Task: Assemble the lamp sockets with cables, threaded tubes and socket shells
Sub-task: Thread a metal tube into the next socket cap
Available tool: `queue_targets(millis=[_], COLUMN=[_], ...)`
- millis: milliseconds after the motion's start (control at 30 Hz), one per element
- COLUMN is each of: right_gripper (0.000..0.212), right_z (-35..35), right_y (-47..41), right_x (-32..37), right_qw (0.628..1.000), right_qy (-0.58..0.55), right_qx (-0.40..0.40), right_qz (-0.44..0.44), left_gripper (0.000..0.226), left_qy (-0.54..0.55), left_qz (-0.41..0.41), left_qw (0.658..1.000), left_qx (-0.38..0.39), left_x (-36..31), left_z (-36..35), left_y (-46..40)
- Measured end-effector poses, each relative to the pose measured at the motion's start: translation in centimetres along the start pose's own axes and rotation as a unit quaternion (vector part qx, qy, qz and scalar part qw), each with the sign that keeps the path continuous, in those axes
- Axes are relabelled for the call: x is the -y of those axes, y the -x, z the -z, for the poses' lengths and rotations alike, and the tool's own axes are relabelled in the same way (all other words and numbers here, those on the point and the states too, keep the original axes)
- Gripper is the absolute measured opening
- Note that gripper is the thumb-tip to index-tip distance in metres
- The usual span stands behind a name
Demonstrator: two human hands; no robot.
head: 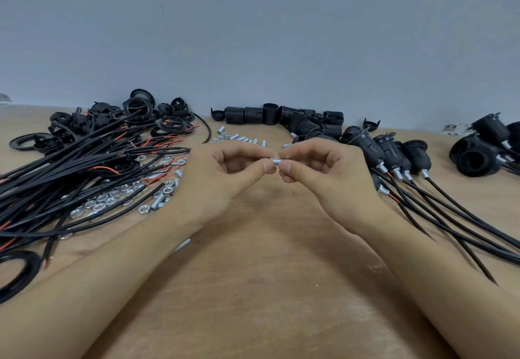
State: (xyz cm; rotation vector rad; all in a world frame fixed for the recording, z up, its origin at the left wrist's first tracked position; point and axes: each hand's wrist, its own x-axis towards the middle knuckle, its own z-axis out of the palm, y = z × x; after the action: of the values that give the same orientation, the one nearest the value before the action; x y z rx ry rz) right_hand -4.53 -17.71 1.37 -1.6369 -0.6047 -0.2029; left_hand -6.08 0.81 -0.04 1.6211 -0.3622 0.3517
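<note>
— Threaded tube [276,161] first: where does it sit?
— Pinched between both hands above the middle of the table [261,288]. Left hand [225,178] nips one end between thumb and fingertips; right hand [320,173] nips the other. Other fingers are loosely curled.
— Its long axis?
— Roughly level, running left to right, from one pinch to the other. Only a short silver stretch shows between them.
— A nut on it?
— Cannot tell; the fingertips cover the ends.
— What lies nearest for the next part?
— Loose nuts [112,198] and cables [84,167] lie left of the left hand; finished sockets [391,153] lie right of the right hand; socket shells [281,116] sit beyond, by the wall.
</note>
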Motion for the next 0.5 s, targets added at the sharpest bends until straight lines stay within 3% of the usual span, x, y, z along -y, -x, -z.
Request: queue_targets(millis=[167,333,500], right_gripper=[0.013,0.015,0.013], right_z=[-0.15,-0.36,-0.15], right_y=[0.13,0.40,0.46], right_x=[-0.04,-0.18,-0.49], right_qw=[1.000,0.998,0.970], right_qy=[-0.010,0.013,0.161], right_qx=[-0.003,-0.017,-0.024], right_qz=[0.019,0.062,0.178], left_gripper=[0.017,0.025,0.020], left_qy=[0.017,0.116,0.186], left_qz=[0.016,0.079,0.140], left_qw=[1.000,0.990,0.971], left_qx=[0.018,0.030,0.045], left_x=[-0.28,-0.50,-0.55], left_z=[0.18,0.22,0.28], left_y=[-0.10,-0.25,-0.41])
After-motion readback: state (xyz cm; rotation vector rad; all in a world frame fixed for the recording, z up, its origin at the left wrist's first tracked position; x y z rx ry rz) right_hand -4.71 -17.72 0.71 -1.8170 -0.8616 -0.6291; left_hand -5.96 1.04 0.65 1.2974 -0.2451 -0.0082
